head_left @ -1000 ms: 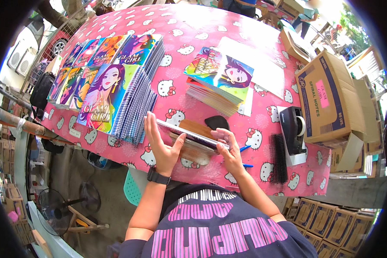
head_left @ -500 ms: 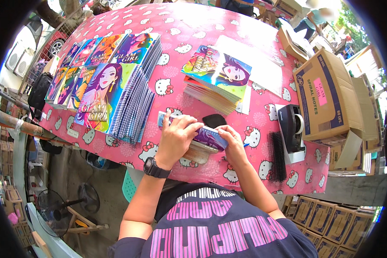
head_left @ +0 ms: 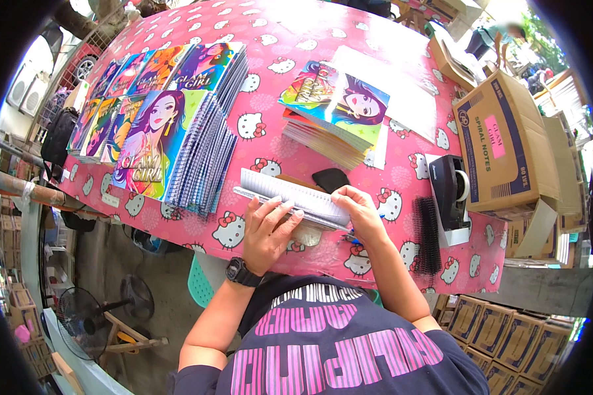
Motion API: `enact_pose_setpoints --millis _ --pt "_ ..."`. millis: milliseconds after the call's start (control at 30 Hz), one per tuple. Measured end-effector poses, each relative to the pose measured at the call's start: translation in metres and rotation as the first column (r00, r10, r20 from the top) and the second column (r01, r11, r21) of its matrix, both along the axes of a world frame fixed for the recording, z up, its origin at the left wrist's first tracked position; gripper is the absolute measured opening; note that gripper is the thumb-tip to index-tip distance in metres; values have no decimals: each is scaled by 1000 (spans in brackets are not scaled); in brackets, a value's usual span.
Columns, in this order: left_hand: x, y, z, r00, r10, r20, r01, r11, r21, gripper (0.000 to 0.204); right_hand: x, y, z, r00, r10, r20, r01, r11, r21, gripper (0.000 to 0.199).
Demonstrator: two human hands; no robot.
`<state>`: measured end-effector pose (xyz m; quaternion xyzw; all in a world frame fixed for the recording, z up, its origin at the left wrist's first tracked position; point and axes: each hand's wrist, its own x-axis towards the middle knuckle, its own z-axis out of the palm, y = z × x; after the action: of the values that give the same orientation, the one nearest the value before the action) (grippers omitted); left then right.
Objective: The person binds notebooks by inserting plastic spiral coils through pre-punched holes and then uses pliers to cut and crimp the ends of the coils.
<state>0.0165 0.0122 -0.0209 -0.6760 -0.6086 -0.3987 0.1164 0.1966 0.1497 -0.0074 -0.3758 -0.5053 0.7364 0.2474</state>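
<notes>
On a pink plastic tablecloth printed with white cartoon cats (head_left: pixel 233 155), a slightly skewed stack of glossy multicoloured booklets (head_left: pixel 336 108) is taken as the landmark. Nearer the wearer than this stack, a thin white-paged, lined notebook (head_left: pixel 280 187) is held tilted and partly spread. Its right end is gripped between the thumb and fingers of the right hand (head_left: pixel 360 212), presumably so that the leaves are controlled from one corner; the fingers of the left hand (head_left: pixel 269 232) are laid along its near side, seemingly as a support, but with the thumb hidden, whether that hand is clamped cannot be told. Left of the stack, glossy spiral-bound notebooks (head_left: pixel 161 135) are piled in rows, covers upward, presumably for tidy counting. To its right and nearer the wearer, black plastic coils (head_left: pixel 426 237) and a black tape dispenser with a pale roll (head_left: pixel 447 191) are placed, probably for easy reach. Metallic title lettering is carried by the covers. Farther right of the stack, a brown cardboard carton (head_left: pixel 507 178) is marked with dark-blue print, a round emblem and a pink rectangular label (head_left: pixel 490 140). Striped pink-purple capitals (head_left: pixel 382 362) are borne by the wearer's dark shirt.
</notes>
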Motion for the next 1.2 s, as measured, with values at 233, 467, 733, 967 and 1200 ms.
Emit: enact_pose_setpoints --millis 233,467,733,967,1200 --pt "6 -16 -12 999 15 44 -17 998 54 33 2 -9 17 989 121 -84 -89 947 309 7" --pt "5 -20 -5 1000 4 15 -4 1000 -23 35 2 -19 29 958 162 238 -287 602 746 31" --pt "16 -11 22 996 84 6 -81 981 -178 35 1 -19 26 971 110 210 -236 554 798 32" --pt "26 -13 27 981 122 148 -86 969 -232 27 0 -20 24 968 115 221 -246 588 771 31" --pt "13 -15 18 965 -62 257 101 985 -141 19 2 -19 27 987 105 121 -160 621 768 24"
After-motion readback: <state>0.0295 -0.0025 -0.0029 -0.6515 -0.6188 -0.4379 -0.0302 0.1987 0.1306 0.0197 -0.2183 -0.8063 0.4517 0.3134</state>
